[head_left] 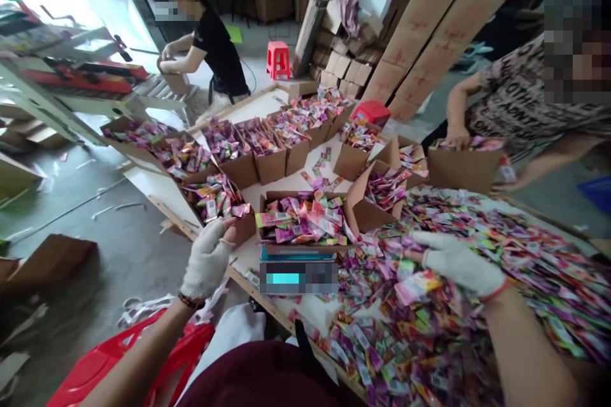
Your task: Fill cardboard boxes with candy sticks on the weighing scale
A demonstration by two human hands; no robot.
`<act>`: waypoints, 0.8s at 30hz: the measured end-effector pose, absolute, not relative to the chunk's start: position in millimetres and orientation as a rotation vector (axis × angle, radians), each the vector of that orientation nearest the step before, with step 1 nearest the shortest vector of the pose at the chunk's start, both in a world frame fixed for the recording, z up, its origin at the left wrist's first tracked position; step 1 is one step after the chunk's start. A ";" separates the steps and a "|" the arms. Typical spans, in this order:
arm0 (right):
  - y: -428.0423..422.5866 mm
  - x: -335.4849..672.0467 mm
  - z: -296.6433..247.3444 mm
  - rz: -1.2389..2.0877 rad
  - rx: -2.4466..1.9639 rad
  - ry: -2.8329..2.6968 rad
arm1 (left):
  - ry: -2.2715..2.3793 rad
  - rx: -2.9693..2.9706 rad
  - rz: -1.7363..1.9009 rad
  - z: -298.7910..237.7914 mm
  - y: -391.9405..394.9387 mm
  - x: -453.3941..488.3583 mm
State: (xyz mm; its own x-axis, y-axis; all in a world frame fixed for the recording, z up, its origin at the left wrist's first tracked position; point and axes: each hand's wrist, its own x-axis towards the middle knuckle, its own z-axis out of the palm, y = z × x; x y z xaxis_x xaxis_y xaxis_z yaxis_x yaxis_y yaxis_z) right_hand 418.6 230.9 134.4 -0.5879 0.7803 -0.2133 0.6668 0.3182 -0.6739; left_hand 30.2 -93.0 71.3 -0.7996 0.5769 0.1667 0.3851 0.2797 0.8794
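Note:
My left hand (206,261), in a white glove with bare fingertips, hovers beside a carton of small packets (217,197) at the left. Its fingers are apart and hold nothing. My right hand (456,261), gloved the same way, is over a large loose pile of packets (391,343). Its fingers close on colourful packets (417,286), partly blurred, so how many I cannot tell. Between the hands, an open cardboard box (310,248) heaped with purple, pink and green packets rests on a scale (298,276) with a lit display.
Several filled cartons (272,165) line the table's far side. An open-flapped box (370,216) stands right of the scale. One co-worker (520,89) handles a carton (465,168) at right; another (214,44) works behind. A red stool (143,362) is by my legs.

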 end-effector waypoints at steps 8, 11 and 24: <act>190.4 189.6 148.5 0.368 -0.034 -3.144 | 2.234 1.780 1.191 104.3 -19.2 66.3; 172.0 166.7 90.3 0.212 0.239 -3.334 | 2.225 1.797 0.990 100.1 -8.3 72.0; 203.6 335.2 76.1 1.397 -0.989 -2.026 | 2.420 1.057 1.452 55.5 -114.8 34.1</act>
State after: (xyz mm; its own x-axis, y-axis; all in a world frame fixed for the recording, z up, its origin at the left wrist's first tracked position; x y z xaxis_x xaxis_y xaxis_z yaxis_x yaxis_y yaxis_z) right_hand 335.2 203.6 76.1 -0.6211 0.7837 -0.0109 0.2888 0.2159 -0.9327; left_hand 34.1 -114.8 55.5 -0.7468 0.6226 0.2340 0.4996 0.2928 0.8153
